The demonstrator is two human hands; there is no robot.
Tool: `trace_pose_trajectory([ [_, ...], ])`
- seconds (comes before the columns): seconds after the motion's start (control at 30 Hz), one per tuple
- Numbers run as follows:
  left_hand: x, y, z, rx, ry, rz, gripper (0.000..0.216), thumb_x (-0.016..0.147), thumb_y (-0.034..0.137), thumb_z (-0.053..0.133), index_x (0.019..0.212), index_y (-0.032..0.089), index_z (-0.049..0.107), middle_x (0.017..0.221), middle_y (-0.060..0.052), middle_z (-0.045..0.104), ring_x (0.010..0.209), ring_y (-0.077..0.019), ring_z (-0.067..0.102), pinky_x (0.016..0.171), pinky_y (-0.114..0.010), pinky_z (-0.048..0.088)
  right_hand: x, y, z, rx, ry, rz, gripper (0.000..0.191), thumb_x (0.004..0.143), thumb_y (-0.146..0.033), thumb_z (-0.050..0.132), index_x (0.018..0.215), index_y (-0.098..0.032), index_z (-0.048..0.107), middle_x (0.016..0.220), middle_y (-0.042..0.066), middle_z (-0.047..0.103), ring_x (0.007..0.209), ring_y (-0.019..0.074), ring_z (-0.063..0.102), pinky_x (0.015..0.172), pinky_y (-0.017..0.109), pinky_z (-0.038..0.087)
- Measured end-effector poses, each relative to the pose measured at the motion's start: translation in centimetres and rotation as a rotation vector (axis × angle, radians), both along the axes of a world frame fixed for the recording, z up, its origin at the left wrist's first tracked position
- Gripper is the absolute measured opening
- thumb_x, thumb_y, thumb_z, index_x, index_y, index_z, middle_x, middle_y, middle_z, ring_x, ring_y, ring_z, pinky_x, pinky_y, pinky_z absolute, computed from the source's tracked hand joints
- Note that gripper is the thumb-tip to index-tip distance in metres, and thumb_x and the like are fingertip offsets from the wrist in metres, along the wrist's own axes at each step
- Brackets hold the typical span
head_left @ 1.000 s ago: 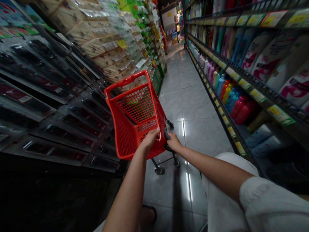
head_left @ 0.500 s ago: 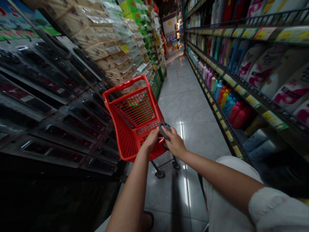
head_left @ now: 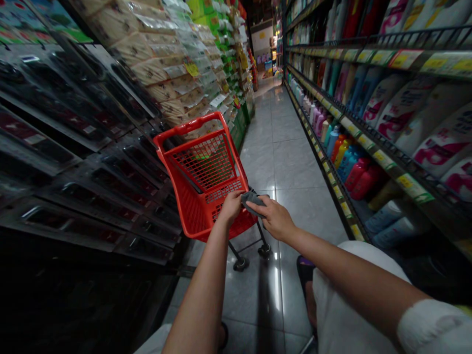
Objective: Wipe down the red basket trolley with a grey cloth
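A grey cloth is bunched between my two hands at the near right corner of a red plastic shopping cart. My right hand has its fingers closed around the cloth. Closed too, my left hand meets the cloth's left end with its fingertips, in front of the cart's near rim. Whether it also touches the rim is hidden. The cart's basket has mesh panels, and its grey legs end in casters on the floor.
Shelves of colourful bottles line the right side. On the left hang packaged goods, with stacked tan packs farther on. The grey tiled aisle runs ahead. My knee and sandalled foot are below right.
My right hand has shifted slightly right, and more of the cloth shows flat between the hands. The cart sits a little higher and farther left in view. My right foot has come into sight.
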State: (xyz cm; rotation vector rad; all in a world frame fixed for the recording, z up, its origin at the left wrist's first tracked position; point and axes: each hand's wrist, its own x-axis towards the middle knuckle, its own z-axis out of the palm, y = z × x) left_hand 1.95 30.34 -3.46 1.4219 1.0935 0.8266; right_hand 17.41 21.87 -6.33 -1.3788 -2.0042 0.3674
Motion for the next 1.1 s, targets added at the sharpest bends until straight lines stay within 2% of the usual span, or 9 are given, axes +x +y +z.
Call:
trace_pose_trajectory([
  [0.27, 0.1, 0.5, -0.1, -0.007, -0.028, 0.088, 0.018, 0.064, 0.018, 0.059, 0.075, 0.012, 0.072, 0.067, -0.003, 0.069, 0.063, -0.0137, 0.060, 0.059, -0.022, 0.044, -0.8, 3.3, 1.9, 0.013, -0.172, -0.134, 0.060, 0.089, -0.010, 0.043, 0.141, -0.038, 0.049, 0.140, 0.004, 0.050, 0.106, 0.0233, 0.054, 0.088, 0.035, 0.049],
  [0.4, -0.1, 1.1, -0.3, 0.007, -0.006, 0.111, 0.019, 0.064, 0.015, 0.057, 0.076, 0.011, 0.072, 0.065, -0.002, 0.068, 0.059, -0.0133, 0.059, 0.057, -0.023, 0.044, -0.9, 1.1, 1.3, 0.005, -0.244, -0.082, 0.062, 0.090, -0.012, 0.043, 0.145, -0.039, 0.043, 0.142, 0.005, 0.049, 0.103, 0.0232, 0.055, 0.086, 0.035, 0.050],
  [0.5, -1.0, 1.5, -0.4, -0.042, 0.022, 0.159, 0.026, 0.064, 0.011, 0.057, 0.085, 0.011, 0.072, 0.063, -0.001, 0.067, 0.056, -0.0128, 0.059, 0.055, -0.022, 0.045, -0.4, -0.5, 0.5, -0.001, -0.255, -0.020, 0.063, 0.090, -0.011, 0.043, 0.144, -0.042, 0.043, 0.142, 0.004, 0.050, 0.102, 0.0226, 0.056, 0.085, 0.035, 0.050],
  [0.57, -1.7, 1.4, -0.3, -0.086, 0.018, 0.198, 0.031, 0.066, 0.009, 0.057, 0.095, 0.010, 0.069, 0.063, -0.001, 0.067, 0.054, -0.0123, 0.060, 0.055, -0.022, 0.046, 0.1, -0.2, -0.2, -0.033, -0.179, -0.054, 0.064, 0.087, -0.008, 0.043, 0.142, -0.041, 0.048, 0.140, 0.004, 0.051, 0.105, 0.0223, 0.056, 0.089, 0.035, 0.049],
  [0.67, -2.3, 1.0, 0.1, -0.113, -0.001, 0.208, 0.030, 0.074, 0.015, 0.059, 0.102, 0.010, 0.065, 0.064, -0.001, 0.066, 0.053, -0.0117, 0.060, 0.056, -0.023, 0.047, 0.6, 2.1, -1.5, -0.144, 0.101, -0.148, 0.065, 0.080, -0.004, 0.044, 0.136, -0.033, 0.056, 0.131, 0.005, 0.057, 0.109, 0.0205, 0.057, 0.095, 0.034, 0.048],
  [0.73, -2.4, 0.6, 0.4, -0.101, -0.013, 0.179, 0.028, 0.078, 0.028, 0.064, 0.099, 0.010, 0.065, 0.064, -0.001, 0.064, 0.053, -0.0111, 0.060, 0.055, -0.022, 0.046, 0.3, 4.3, -2.3, -0.191, 0.345, -0.164, 0.065, 0.076, -0.003, 0.046, 0.134, -0.028, 0.058, 0.123, 0.005, 0.061, 0.110, 0.0191, 0.058, 0.098, 0.033, 0.046],
  [0.83, -2.2, 0.1, 0.8, -0.075, -0.017, 0.107, 0.043, 0.074, 0.050, 0.070, 0.088, 0.010, 0.065, 0.064, -0.001, 0.062, 0.051, -0.0082, 0.055, 0.051, -0.019, 0.041, -1.0, 6.9, -3.0, -0.170, 0.590, -0.109, 0.067, 0.072, -0.004, 0.048, 0.134, -0.025, 0.058, 0.115, 0.004, 0.063, 0.112, 0.0191, 0.057, 0.104, 0.036, 0.043],
  [0.97, -1.7, 0.3, 1.0, -0.005, 0.010, 0.057, 0.050, 0.063, 0.055, 0.078, 0.079, 0.010, 0.067, 0.064, 0.000, 0.061, 0.050, -0.0062, 0.048, 0.050, -0.019, 0.037, -3.2, 7.9, -3.0, -0.162, 0.642, -0.005, 0.069, 0.071, -0.004, 0.048, 0.135, -0.029, 0.058, 0.115, 0.003, 0.060, 0.113, 0.0187, 0.056, 0.107, 0.036, 0.041],
  [1.1, -1.5, 0.6, 1.0, 0.025, 0.050, 0.080, 0.050, 0.061, 0.059, 0.076, 0.070, 0.012, 0.063, 0.056, 0.003, 0.054, 0.047, -0.0069, 0.044, 0.048, -0.021, 0.035, -3.9, 5.4, -3.1, -0.179, 0.573, -0.005, 0.069, 0.076, -0.003, 0.048, 0.136, -0.035, 0.056, 0.122, 0.003, 0.055, 0.116, 0.0184, 0.054, 0.103, 0.033, 0.043],
])
